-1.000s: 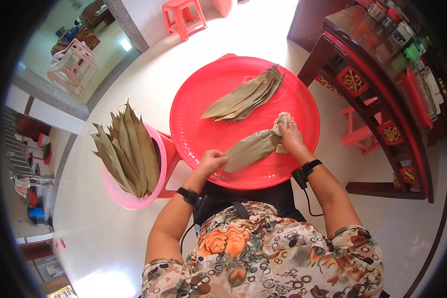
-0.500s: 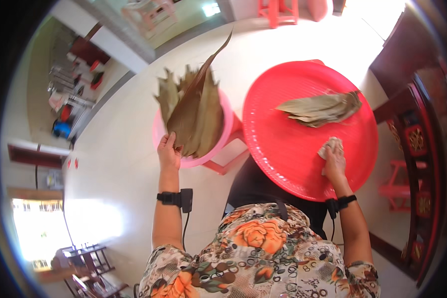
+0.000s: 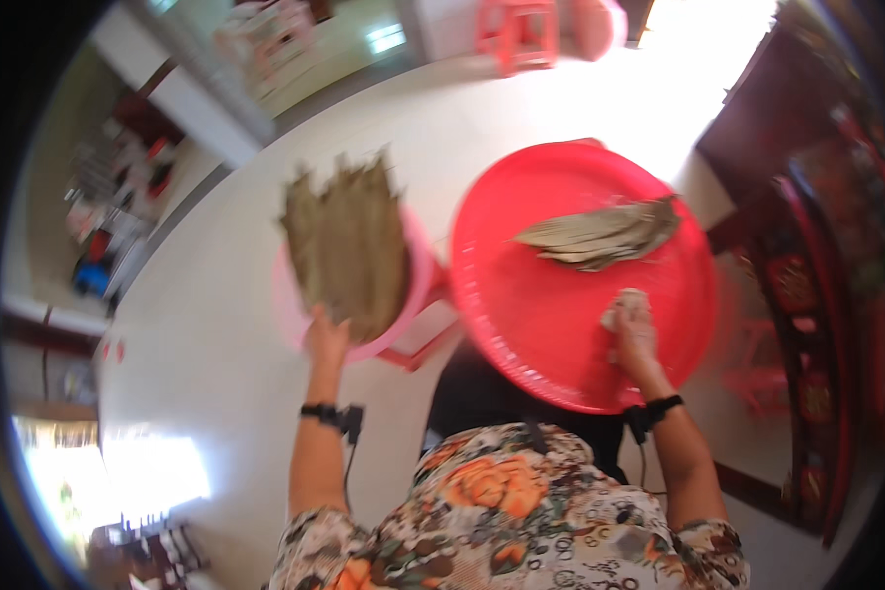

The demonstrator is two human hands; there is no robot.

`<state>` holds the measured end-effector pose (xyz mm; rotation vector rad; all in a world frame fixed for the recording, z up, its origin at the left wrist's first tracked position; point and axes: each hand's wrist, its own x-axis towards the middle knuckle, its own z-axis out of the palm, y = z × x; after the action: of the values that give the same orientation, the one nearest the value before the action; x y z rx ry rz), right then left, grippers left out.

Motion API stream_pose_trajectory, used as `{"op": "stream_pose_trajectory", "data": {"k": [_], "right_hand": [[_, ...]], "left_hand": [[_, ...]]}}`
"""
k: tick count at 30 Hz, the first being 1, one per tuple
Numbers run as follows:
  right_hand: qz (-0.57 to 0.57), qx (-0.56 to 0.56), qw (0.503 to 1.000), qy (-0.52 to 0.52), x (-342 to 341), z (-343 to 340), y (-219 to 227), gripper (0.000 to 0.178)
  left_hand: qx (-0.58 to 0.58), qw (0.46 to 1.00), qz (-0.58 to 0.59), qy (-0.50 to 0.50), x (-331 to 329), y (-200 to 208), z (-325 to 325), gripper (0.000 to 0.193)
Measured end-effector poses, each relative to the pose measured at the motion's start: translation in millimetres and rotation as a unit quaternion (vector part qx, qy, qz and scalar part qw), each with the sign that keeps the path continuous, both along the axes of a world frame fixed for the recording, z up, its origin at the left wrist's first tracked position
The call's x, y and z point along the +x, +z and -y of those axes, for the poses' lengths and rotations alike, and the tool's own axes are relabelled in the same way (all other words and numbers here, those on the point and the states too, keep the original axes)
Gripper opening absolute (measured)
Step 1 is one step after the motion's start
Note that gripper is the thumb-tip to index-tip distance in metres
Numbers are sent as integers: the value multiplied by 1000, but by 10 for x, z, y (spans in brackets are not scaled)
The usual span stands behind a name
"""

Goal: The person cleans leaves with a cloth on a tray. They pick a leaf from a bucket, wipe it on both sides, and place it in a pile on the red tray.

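Observation:
At the lower edge of the pink basin (image 3: 426, 280), my left hand (image 3: 326, 337) is at the near ends of a stack of long brownish-green leaves (image 3: 349, 246). Its fingers look apart with no leaf between them, though they are a little blurred. The leaves stand up out of the basin, their jagged ends pointing away from me. My right hand (image 3: 637, 344) is closed around a crumpled pale cloth (image 3: 627, 303) and rests on the large round red tray (image 3: 521, 324). Beyond that hand, a fanned bundle of flatter leaves (image 3: 600, 234) lies across the tray.
The tray sits over my lap. Under the basin shows part of a red stool (image 3: 418, 339). Dark carved wooden furniture (image 3: 796, 285) stands close on the right. Another red stool (image 3: 516, 34) is at the far side of the pale tiled floor (image 3: 197, 334).
The long single leaf that my left hand held up no longer stands out above the stack. My right hand still grips the cloth on the tray. The whole view has shifted.

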<state>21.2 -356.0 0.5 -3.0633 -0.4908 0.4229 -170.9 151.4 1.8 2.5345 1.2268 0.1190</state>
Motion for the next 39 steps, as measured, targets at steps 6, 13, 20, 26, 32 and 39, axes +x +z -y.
{"op": "stream_pose_trajectory", "data": {"k": [6, 13, 20, 26, 32, 39], "right_hand": [[64, -10, 998, 18, 64, -93, -85, 99], [0, 59, 994, 93, -229, -139, 142, 88], [22, 84, 987, 135, -429, -260, 25, 48], [11, 84, 989, 124, -408, -303, 50, 46], [45, 93, 988, 114, -397, -234, -135, 57], [-35, 140, 980, 140, -400, -44, 113, 67]], "left_hand": [[48, 995, 75, -37, 137, 405, 254, 51], [-12, 869, 182, -460, 1543, 400, 1656, 61], [130, 893, 4, -431, 2350, -69, 1980, 54], [70, 881, -112, -454, 2497, -171, 1816, 20], [28, 911, 154, -381, 2338, 49, 1966, 19], [-25, 820, 222, -527, 1444, 82, 2156, 15]]}}
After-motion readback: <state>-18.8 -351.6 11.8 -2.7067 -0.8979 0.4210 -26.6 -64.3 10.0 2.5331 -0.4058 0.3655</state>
